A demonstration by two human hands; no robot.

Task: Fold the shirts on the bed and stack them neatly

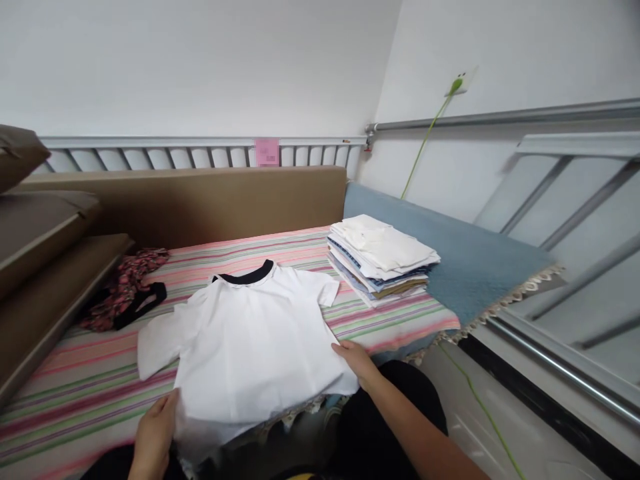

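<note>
Your dark-clothed legs [395, 427] are nearest, at the bottom of the head view, with the striped sheet [295, 250] spreading widest beyond them. A long brown pad [225, 203] stands along its far side. In front of you lies the white shirt [250, 340], spread out on that sheet, its long axis running away from you: black collar [250, 275] far, hem near. The smaller folded stack [385, 247] sits beyond your right grip [356, 363], and a floral garment [125, 290] lies off to the left. Your right grip is pinched on the shirt's side edge; your left grip [156, 427] is closed on the opposite edge, lower down towards the hem (that corner is blurred). The shirt stretches between and ahead of both, the right one nearer the collar.
</note>
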